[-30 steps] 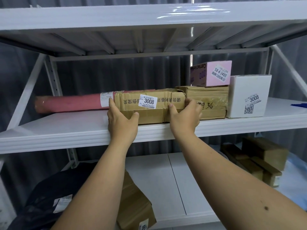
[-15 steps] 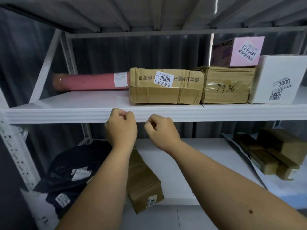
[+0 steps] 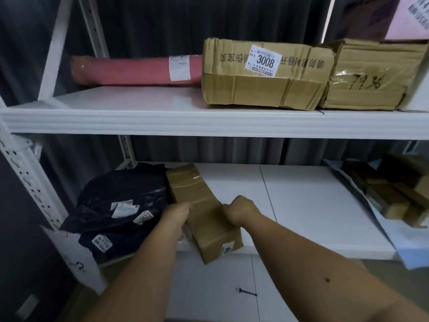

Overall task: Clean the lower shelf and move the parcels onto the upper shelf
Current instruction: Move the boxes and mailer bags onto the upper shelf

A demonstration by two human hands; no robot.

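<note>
While both my hands close in on the long cardboard box (image 3: 204, 212) on the lower shelf (image 3: 308, 205), what matters is how that box lies: its long axis runs from far left to near right, and its near end juts past the shelf's front edge toward me. My left hand (image 3: 174, 217) sits against its left side, fingers curled at the edge; my right hand (image 3: 241, 212) is bunched at its right edge. Whether either grip has truly closed on the cardboard I cannot tell, since the fingertips are hidden. The hands sit across the box's middle, about equally near. On its left the box lies against the black bags (image 3: 116, 205). I judge the lift must go up and back to the upper shelf (image 3: 139, 103), where bare space shows left of the labelled parcel (image 3: 264, 75), in front of the pink roll (image 3: 139, 70).
</note>
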